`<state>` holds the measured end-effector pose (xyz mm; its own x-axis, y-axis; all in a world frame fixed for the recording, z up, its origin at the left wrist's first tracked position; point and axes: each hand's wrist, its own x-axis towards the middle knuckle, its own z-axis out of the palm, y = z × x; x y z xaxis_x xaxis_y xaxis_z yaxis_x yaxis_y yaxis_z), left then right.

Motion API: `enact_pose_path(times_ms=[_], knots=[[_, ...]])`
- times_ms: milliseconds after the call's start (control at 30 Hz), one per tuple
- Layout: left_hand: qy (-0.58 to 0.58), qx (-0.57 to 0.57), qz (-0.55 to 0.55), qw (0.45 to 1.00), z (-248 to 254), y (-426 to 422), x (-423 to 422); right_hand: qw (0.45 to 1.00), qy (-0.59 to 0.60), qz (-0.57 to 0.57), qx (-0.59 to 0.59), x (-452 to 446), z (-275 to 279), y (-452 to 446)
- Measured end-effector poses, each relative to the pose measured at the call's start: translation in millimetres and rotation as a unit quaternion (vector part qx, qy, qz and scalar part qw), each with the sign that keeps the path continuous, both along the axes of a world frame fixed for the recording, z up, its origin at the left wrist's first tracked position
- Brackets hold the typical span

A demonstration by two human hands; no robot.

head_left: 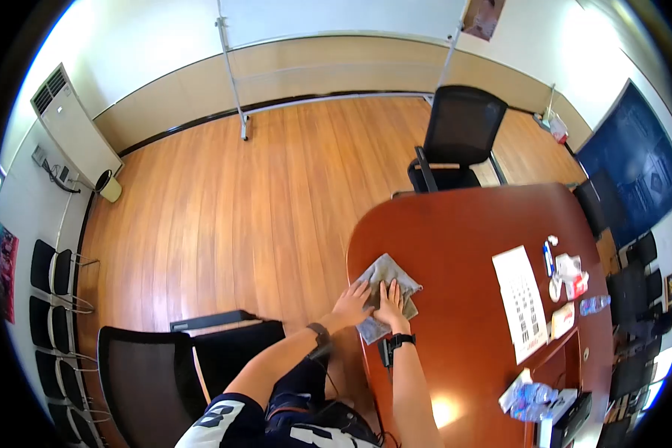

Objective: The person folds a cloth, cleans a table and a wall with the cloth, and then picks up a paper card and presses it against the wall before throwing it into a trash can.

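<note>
A grey cloth (pixel 384 269) lies spread at the left edge of the reddish-brown table (pixel 440 231). My left hand (pixel 352 305) rests on the cloth's left part with its fingers spread. Beside it, my right hand (pixel 390 305) lies flat on the middle of the cloth, fingers apart. Both palms face down, and neither hand grips the cloth. A dark watch (pixel 402 340) is on the right wrist, and a dark band (pixel 320 336) circles the left one.
A printed sheet (pixel 520 305), a blue marker (pixel 548 259), a bottle (pixel 594 305) and more bottles (pixel 532 399) are on the table's right side. One black chair (pixel 463 127) stands beyond the table, another (pixel 145 381) at my left. A bin (pixel 109 187) stands by the wall.
</note>
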<state>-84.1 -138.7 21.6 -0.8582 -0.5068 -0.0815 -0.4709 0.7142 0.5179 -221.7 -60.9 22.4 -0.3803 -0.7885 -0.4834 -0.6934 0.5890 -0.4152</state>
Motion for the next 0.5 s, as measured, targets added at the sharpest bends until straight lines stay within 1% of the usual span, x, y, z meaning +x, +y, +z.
enact_pose_path(times_ms=[33,133,167,267,300,400,433,467,500], knots=[[0.012,-0.017,-0.006,1.000,0,13,7,1.000,0.009,0.004,-0.017,8,-2,17],[0.022,0.022,-0.048,0.998,14,57,28,0.999,0.022,0.005,-0.049,30,-7,81],[0.083,-0.027,-0.045,0.995,6,79,34,0.999,0.021,0.005,-0.049,37,-6,106],[0.076,-0.031,-0.103,0.991,14,137,52,0.996,0.024,-0.017,-0.087,72,1,183],[0.122,-0.052,-0.117,0.984,13,155,55,0.995,0.025,-0.023,-0.093,83,2,208],[0.042,-0.043,-0.147,0.987,15,205,54,0.995,0.033,-0.025,-0.091,108,7,271],[0.100,-0.089,-0.145,0.980,7,221,54,0.995,0.037,-0.022,-0.085,116,4,289],[0.101,-0.081,-0.145,0.981,1,237,54,0.996,0.041,-0.018,-0.081,121,1,303],[0.116,-0.098,-0.158,0.976,-1,246,55,0.995,0.046,-0.019,-0.086,124,-1,311]])
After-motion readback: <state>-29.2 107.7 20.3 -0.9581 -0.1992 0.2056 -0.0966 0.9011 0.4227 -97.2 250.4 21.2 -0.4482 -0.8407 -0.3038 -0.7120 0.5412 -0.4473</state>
